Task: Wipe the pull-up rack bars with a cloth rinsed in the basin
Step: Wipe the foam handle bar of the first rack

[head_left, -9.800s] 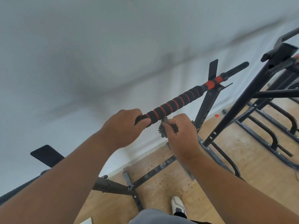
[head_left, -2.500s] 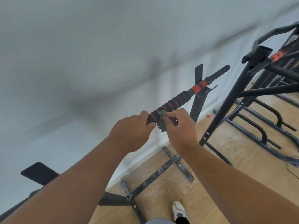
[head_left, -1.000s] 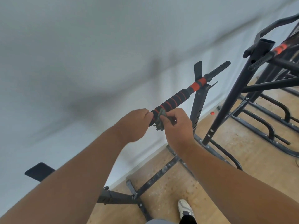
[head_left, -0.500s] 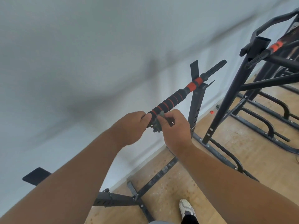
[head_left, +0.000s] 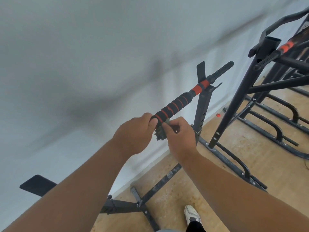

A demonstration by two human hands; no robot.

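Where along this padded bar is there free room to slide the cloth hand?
Free: the padded bar from the right hand up to the upright post. Crowded: the near end, where the left hand grips the bar and the right pinches the cloth beside it.

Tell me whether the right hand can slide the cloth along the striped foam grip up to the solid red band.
Probably yes. The right hand pinches the cloth under the near end of the foam grip, and the grip runs bare up to the red band. The left hand holds only the near end, behind the cloth.

Bar grip black, red rings; cloth grey.
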